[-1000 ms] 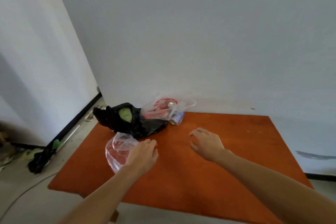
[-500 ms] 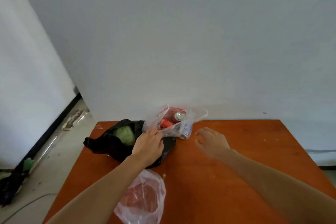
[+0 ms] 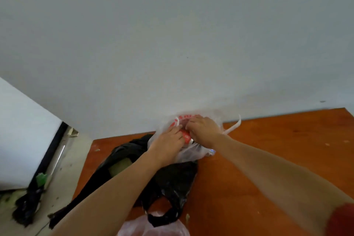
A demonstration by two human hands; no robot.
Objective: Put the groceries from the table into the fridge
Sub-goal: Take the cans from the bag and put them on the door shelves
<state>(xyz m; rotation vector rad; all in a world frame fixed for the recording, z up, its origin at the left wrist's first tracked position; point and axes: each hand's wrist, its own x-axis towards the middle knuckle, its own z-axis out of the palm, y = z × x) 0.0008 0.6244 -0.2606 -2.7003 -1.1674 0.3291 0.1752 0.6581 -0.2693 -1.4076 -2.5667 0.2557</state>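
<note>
- Left hand (image 3: 168,140) is in at the mouth of the white bag (image 3: 191,153), fingers stretched out straight, tips touching the red can (image 3: 185,136) that shows there.
- Right hand (image 3: 203,128) is just beside it, almost knuckle to knuckle, fingers curled and pinching the white bag's rim on the far side of the opening.
- The white bag has red print, sits at the back of the table (image 3: 277,155) close to the wall (image 3: 172,44), and one loose handle (image 3: 232,127) flicks out to the right.
- How many cans are inside is too blurred to tell.
- The black bag (image 3: 172,180) lies just this side of it, touching, partly under the left forearm, with a handle loop drooping towards the near edge.
- Something green (image 3: 118,166) peeks out of the black bag's opening on the left.
- A clear bag (image 3: 153,226) with something pinkish inside sits at the very bottom of the view, touching that black loop.
- Off the table to the left, on the floor (image 3: 63,178), there is a dark heap (image 3: 26,207) against a white panel (image 3: 23,140).
</note>
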